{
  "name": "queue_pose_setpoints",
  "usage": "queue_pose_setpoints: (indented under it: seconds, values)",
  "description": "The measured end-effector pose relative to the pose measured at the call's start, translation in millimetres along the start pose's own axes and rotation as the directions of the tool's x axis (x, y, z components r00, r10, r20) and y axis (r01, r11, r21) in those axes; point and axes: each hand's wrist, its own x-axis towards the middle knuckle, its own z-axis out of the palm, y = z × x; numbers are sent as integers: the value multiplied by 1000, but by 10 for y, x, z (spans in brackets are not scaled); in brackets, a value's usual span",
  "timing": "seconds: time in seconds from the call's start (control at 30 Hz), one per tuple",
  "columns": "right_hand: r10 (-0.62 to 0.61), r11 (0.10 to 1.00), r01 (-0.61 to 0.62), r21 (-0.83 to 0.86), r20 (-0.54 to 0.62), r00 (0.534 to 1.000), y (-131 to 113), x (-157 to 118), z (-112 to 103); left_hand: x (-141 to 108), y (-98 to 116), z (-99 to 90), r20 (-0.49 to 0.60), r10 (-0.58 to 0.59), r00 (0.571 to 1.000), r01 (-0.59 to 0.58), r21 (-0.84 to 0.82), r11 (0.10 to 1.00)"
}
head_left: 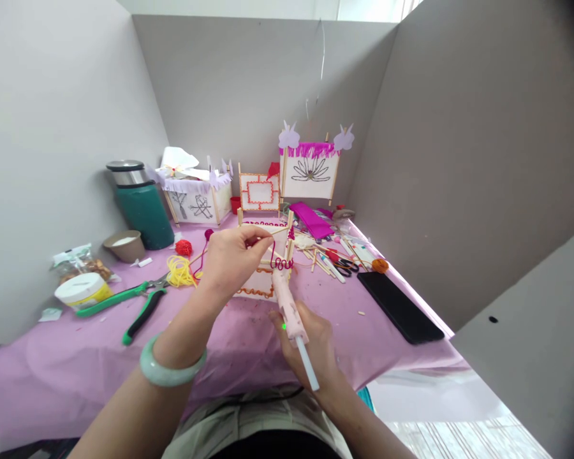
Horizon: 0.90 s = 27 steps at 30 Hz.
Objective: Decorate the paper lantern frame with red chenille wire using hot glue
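My right hand (316, 347) is wrapped round a pale pink glue gun (289, 312) with a white glue stick (307, 363) poking out of its rear end. Its front end points at a small stick-framed paper lantern (253, 290) that stands before me. Between the fingertips of my left hand (234, 255), a dark red yarn (273, 255) is pinched. The yarn runs to a wavy line on the lantern's upper edge. Orange wavy trim borders the lantern's near panel. My left hand hides part of the lantern.
On the left are green-handled pliers (146, 296), yellow yarn (179, 271), a white-lidded tub (82, 290), a cup (124, 245) and a green bottle (146, 213). Finished-looking lanterns (310, 175) stand at the back. To the right lie scissors (347, 264), loose sticks and a black phone (402, 309).
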Motion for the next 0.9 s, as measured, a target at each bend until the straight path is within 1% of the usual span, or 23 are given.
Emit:
queue_pose_setpoints:
  seconds: [0.13, 0.33, 0.43, 0.57, 0.73, 0.9]
  values:
    - [-13, 1000, 13, -2, -14, 1000, 27, -5, 23, 72, 3, 19, 19, -5, 1000, 5, -33, 999]
    - [-61, 998, 61, -18, -34, 998, 76, -27, 41, 138, -73, 69, 61, -17, 998, 23, -87, 996]
    - [-52, 998, 51, -35, -29, 998, 96, -48, 42, 153, -97, 84, 68, -8, 998, 14, -95, 995]
    - [-42, 998, 41, -53, -21, 999, 107, -86, 31, 152, -71, 76, 81, -4, 997, 10, -77, 997]
    - [-86, 996, 84, -43, -51, 995, 69, -85, 4, 130, -31, 53, 97, -7, 995, 11, -42, 999]
    - [-115, 993, 113, -43, -49, 992, -8, 8, 23, 131, -55, 57, 110, -7, 994, 13, -54, 998]
